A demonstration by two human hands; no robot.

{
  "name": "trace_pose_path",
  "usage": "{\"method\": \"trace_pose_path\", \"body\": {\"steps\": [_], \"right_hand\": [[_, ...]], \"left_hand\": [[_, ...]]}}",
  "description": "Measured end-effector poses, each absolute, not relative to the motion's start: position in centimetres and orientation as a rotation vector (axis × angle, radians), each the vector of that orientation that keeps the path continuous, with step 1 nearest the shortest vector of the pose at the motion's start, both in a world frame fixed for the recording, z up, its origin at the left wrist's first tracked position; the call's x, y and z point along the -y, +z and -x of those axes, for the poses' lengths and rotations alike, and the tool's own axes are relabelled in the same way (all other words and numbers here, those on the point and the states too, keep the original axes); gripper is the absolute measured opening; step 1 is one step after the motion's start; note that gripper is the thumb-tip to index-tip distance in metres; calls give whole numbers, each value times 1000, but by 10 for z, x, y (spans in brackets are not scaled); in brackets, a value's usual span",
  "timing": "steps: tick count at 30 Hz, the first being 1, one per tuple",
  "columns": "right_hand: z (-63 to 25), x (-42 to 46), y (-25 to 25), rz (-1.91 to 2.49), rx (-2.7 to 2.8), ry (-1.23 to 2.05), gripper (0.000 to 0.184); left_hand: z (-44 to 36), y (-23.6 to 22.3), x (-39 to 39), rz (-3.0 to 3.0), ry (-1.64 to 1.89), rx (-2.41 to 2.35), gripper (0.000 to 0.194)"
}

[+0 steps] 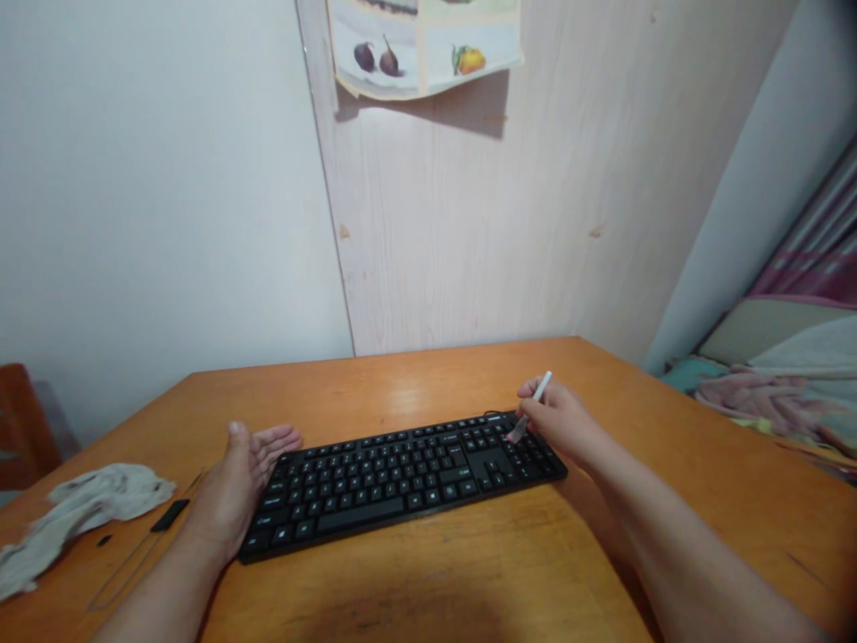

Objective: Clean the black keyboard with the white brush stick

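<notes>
A black keyboard (pixel 375 478) lies on the wooden table, slightly slanted, its number pad to the right. My left hand (pixel 245 473) rests on its edge at the left end of the keyboard, fingers stretched out and thumb up, holding nothing. In my right hand (pixel 553 415) is a small brush (pixel 543 386) with a white handle, pinched between thumb and fingers. Its bristle end points down onto the keys near the number pad. Part of the brush is hidden by the fingers.
A crumpled pale cloth (pixel 107 496) lies at the left. Beside it are a wire tool with a black handle (pixel 170 515) and a small black piece (pixel 104 540). A wall with a fruit poster (pixel 428 54) stands behind the table (pixel 469 563). Bedding (pixel 750 397) is at the right.
</notes>
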State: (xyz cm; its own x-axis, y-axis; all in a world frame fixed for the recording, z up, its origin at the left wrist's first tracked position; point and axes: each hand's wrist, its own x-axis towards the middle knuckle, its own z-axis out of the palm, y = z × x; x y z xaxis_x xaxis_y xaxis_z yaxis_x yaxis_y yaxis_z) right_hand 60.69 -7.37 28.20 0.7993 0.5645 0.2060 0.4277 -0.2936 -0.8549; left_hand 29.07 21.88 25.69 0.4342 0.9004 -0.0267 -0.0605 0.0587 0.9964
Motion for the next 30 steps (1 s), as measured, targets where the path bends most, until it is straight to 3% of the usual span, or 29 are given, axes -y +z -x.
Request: {"method": "trace_pose_path", "body": {"steps": [11, 20, 25, 30], "right_hand": [[-620, 88, 293, 2313, 734, -295, 6], [-599, 79, 299, 1705, 686, 150, 14], [-581, 70, 298, 1578, 719, 310, 15], [-559, 56, 295, 1521, 721, 403, 28]], "left_hand": [[-291, 259, -216, -1301, 885, -855, 76], [-292, 255, -215, -1252, 904, -832, 79], [-291, 257, -212, -1234, 909, -807, 82], [-290, 257, -210, -1216, 935, -761, 83]]}}
